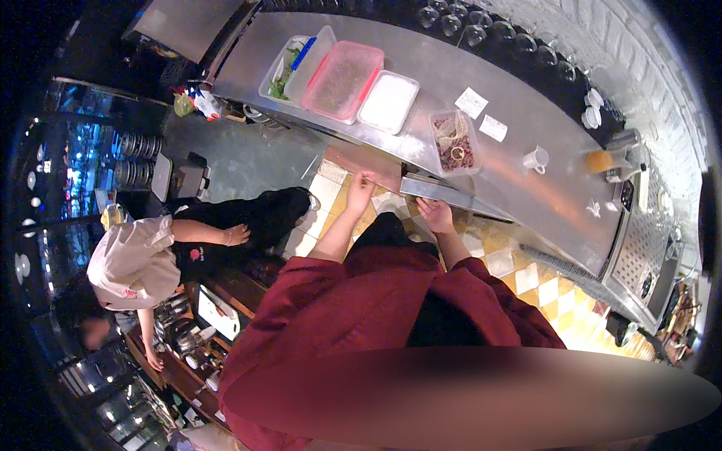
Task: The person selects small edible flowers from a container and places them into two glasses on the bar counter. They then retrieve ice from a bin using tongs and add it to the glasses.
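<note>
Low in front of the counter, my left hand (361,192) has its fingers curled together near the reddish-brown, reflective counter front (376,167). Whether anything small is between them is not visible. To its right, a metal door (440,189) under the counter stands ajar, with a dark gap behind its free end. My right hand (436,216) is against the outer side of this door, fingers spread along it. Above the door, on the counter, sits a clear plastic tub (454,143) of dark red pieces with a pale mesh-like item and a ring-shaped item in it.
On the steel counter (511,161) are a white-filled tub (389,102), a red-rimmed container (344,81), a box with green leaves (282,74), paper slips (471,102) and a white mug (536,159). A co-worker (139,259) stands to my left, by a wooden counter.
</note>
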{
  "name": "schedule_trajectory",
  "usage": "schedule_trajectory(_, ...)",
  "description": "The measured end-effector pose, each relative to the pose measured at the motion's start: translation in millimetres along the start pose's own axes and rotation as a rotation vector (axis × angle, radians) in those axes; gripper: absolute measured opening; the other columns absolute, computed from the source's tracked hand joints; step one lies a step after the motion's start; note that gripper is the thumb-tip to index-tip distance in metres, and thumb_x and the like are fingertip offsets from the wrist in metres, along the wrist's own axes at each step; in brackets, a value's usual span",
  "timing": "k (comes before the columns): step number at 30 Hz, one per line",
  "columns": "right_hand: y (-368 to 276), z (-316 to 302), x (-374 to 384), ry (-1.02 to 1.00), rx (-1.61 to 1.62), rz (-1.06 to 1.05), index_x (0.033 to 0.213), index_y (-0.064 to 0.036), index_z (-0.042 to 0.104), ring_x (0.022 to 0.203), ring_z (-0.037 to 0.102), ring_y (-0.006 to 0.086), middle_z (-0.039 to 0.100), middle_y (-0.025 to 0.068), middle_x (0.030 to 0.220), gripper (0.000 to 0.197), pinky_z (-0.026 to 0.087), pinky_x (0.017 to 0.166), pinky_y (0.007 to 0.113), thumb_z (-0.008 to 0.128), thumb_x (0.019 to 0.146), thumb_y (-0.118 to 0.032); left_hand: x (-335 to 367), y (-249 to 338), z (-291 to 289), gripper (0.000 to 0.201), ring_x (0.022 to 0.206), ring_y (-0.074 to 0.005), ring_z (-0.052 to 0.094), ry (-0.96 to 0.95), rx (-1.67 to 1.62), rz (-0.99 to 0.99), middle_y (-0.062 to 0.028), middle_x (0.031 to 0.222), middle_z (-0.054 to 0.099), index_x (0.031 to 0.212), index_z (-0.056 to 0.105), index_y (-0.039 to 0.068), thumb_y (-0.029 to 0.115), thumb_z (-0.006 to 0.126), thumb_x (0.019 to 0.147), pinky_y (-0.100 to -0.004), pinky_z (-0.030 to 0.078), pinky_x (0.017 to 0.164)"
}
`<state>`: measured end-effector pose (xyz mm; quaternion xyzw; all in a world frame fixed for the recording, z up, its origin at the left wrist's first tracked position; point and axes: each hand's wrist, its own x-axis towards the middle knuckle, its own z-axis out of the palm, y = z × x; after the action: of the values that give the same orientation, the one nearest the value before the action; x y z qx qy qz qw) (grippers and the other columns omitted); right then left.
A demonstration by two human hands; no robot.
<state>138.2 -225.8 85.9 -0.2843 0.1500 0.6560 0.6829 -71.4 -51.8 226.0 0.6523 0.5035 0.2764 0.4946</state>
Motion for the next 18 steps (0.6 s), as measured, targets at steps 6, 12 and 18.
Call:
schedule_trajectory(6, -57, 39, -12, 0.003, -1.184, 0.057, 0.115, -0.0074, 0.055, 0.107, 0.058, 0.0218, 0.061, 0.0094, 0.113, 0.038, 0.046, 0.090, 0.036, 0.063, 0.084, -0.028, 71, 4, -51, 0.017, 0.088, -0.0147, 0.057, 0.471, -0.249, 0.113, -0.0052, 0.097, 0.060, 0.104, 0.056, 0.002, 0.001, 0.055, 0.088, -0.0280, 0.046, 0.083)
schedule_trajectory(12, -72, 192, -14, -0.467, -1.936, 0.172, 0.110, -0.0049, 0.061, 0.104, 0.057, 0.0191, 0.062, 0.0064, 0.111, 0.030, 0.045, 0.089, 0.032, 0.062, 0.089, -0.026, 158, -19, -156, 0.016, 0.087, -0.0121, 0.055, 0.764, -0.469, 0.143, -0.0050, 0.094, 0.057, 0.105, 0.054, 0.001, 0.006, 0.059, 0.091, -0.0257, 0.046, 0.080)
schedule_trajectory(18, -66, 366, 21, -0.511, -1.619, -0.096, 0.105, -0.0043, 0.060, 0.098, 0.061, 0.0211, 0.065, 0.0099, 0.101, 0.019, 0.046, 0.088, 0.032, 0.059, 0.093, -0.018, 250, 21, -218, 0.018, 0.089, -0.0259, 0.059, 0.683, 0.486, -0.096, -0.0091, 0.097, 0.061, 0.085, 0.071, 0.010, 0.028, 0.071, 0.081, -0.0376, 0.046, 0.082)
